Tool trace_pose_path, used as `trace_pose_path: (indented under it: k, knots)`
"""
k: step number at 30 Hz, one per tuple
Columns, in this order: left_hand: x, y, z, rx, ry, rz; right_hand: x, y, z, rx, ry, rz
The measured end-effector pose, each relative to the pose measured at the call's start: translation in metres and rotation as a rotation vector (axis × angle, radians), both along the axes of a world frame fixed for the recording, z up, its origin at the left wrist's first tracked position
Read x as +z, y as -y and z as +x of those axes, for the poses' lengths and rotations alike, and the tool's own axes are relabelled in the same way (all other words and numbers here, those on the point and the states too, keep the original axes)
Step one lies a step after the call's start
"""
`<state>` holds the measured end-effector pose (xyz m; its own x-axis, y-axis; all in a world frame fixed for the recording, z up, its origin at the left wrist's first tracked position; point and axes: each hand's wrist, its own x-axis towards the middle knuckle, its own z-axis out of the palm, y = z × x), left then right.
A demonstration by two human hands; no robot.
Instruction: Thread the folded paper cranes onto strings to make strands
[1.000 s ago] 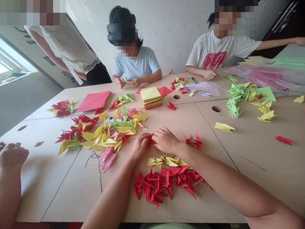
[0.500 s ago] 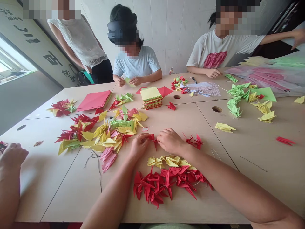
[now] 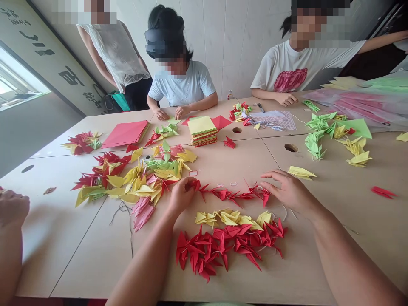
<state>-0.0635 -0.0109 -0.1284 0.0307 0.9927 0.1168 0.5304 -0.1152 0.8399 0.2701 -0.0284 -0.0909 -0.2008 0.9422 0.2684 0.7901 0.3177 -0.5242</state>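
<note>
A row of red paper cranes on a string (image 3: pixel 229 194) lies stretched across the wooden table (image 3: pixel 334 204). My left hand (image 3: pixel 181 196) pinches its left end. My right hand (image 3: pixel 287 189) rests at its right end with fingers spread, touching the last red crane there. Just in front of the row lie several yellow cranes (image 3: pixel 229 218) and a larger bunch of red cranes (image 3: pixel 223 246).
A mixed pile of yellow, red, green and pink cranes (image 3: pixel 137 178) lies to the left. Stacked square paper (image 3: pixel 201 130) and red sheets (image 3: pixel 126 134) sit farther back. Green and yellow cranes (image 3: pixel 331 131) lie at right. Three people are across the table; another person's hand (image 3: pixel 11 208) is at the left edge.
My hands were close together on one red crane. My right hand has moved right, and the strung red cranes are now spread out in a line between both hands.
</note>
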Motion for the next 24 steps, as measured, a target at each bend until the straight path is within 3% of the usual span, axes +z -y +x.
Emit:
trace_pose_path:
  k: [5, 9, 15, 24]
  knots:
    - [0.016, 0.006, -0.002, 0.031, -0.132, -0.032, -0.022, 0.007, 0.019, -0.018, -0.183, -0.27]
    - [0.023, 0.017, -0.008, 0.044, -0.281, -0.035, -0.022, 0.01, 0.02, 0.077, -0.208, -0.388]
    - [0.015, 0.032, -0.021, 0.092, -0.266, -0.133, -0.013, 0.012, 0.019, 0.086, -0.149, -0.438]
    - [0.005, 0.025, -0.016, 0.134, -0.217, -0.076, -0.015, 0.01, 0.016, 0.05, -0.114, -0.399]
